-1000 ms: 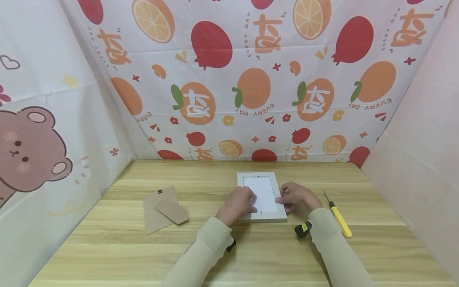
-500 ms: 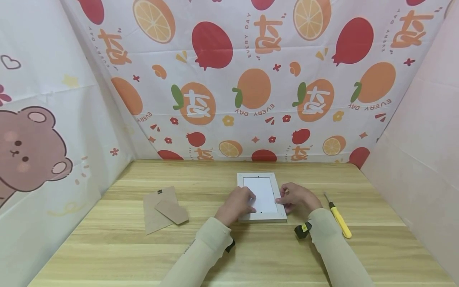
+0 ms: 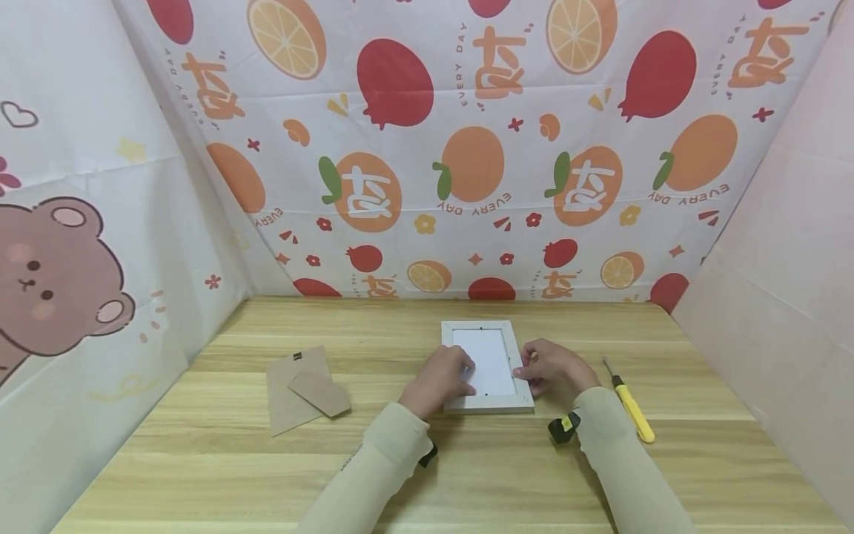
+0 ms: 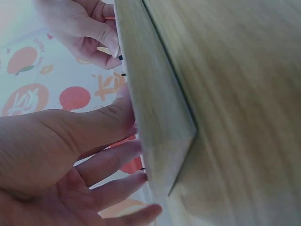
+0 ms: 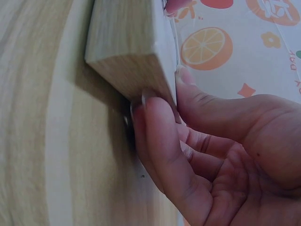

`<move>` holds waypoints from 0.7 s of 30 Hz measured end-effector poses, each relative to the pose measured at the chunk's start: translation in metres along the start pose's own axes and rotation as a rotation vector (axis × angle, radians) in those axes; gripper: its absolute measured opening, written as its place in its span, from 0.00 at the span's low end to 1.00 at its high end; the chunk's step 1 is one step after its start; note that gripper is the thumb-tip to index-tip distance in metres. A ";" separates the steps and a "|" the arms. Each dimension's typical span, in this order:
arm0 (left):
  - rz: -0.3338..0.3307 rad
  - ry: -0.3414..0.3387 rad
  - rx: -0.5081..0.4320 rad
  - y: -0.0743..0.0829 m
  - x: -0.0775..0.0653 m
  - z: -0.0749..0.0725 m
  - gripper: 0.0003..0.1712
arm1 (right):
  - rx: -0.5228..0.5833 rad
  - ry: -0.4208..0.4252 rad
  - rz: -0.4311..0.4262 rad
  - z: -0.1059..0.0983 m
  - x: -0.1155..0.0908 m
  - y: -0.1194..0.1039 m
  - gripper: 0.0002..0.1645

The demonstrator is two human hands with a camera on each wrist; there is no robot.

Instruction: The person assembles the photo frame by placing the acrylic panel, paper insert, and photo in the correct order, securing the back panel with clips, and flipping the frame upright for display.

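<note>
A pale wood-edged picture frame [image 3: 488, 403] lies back side up on the table. White sheet [image 3: 492, 356] fills its opening, with small black tabs around the border. My left hand [image 3: 437, 380] reaches over the frame's left side; in the left wrist view its thumb and spread, fairly straight fingers touch the back of the frame [image 4: 153, 103]. At the right edge, my right hand [image 3: 555, 365] pinches the frame, thumb on top. Its index and middle fingers [image 5: 162, 132] press against the wooden side in the right wrist view.
Left of the frame lies a brown backing board [image 3: 287, 404] with a stand flap [image 3: 322, 394] across it. A screwdriver [image 3: 632, 410] with a yellow handle rests on the right. Printed cloth [image 3: 414, 185] hangs behind the wooden table [image 3: 200, 460].
</note>
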State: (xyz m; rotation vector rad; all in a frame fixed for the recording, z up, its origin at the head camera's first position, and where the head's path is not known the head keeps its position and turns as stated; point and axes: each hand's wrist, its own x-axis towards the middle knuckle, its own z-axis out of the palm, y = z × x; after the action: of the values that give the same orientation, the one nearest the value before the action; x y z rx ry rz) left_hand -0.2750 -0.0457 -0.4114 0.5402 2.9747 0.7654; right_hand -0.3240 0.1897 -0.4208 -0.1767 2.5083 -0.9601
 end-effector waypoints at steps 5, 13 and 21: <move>-0.011 -0.015 -0.034 0.006 -0.001 -0.003 0.23 | -0.017 0.002 0.002 -0.001 0.000 0.000 0.12; -0.008 -0.039 0.023 0.009 0.002 -0.002 0.17 | -0.015 -0.004 -0.020 -0.001 -0.002 0.000 0.12; 0.012 -0.032 0.051 0.008 0.004 0.002 0.15 | -0.015 -0.005 -0.022 -0.002 -0.001 0.001 0.12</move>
State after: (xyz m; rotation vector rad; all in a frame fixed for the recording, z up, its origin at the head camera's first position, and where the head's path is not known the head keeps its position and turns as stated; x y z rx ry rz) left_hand -0.2763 -0.0371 -0.4088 0.5680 2.9713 0.6766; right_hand -0.3238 0.1919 -0.4199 -0.2119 2.5145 -0.9491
